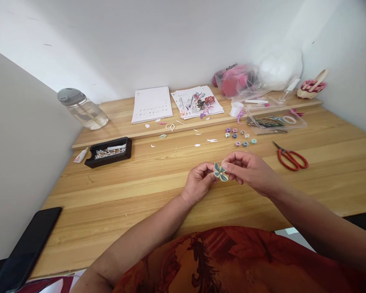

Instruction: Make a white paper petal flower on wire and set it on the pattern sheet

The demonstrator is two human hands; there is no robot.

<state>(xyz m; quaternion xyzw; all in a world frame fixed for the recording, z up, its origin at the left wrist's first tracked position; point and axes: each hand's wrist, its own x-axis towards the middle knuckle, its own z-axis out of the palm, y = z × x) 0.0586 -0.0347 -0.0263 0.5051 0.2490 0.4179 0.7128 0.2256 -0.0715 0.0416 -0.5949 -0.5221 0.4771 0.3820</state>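
A small flower (221,175) with green and pale petals is held up between my two hands, above the wooden table (158,195). My left hand (200,181) is closed, pinching the flower's left side between thumb and fingers. From the other side, my right hand (246,169) is closed too, its thumb and forefinger on the upper right petal. What lies behind the petals, under the fingers, is hidden. Just beyond my right hand lie several small spools of coloured thread (234,135). Orange-handled scissors (290,156) rest to the right.
A black box of beads (109,152) and a water bottle (82,108) stand at left, a phone (30,244) near the left edge. Along the raised shelf are paper sheets (152,103), finished flowers (204,101), a clear tool tray (277,121) and a small basket (311,87).
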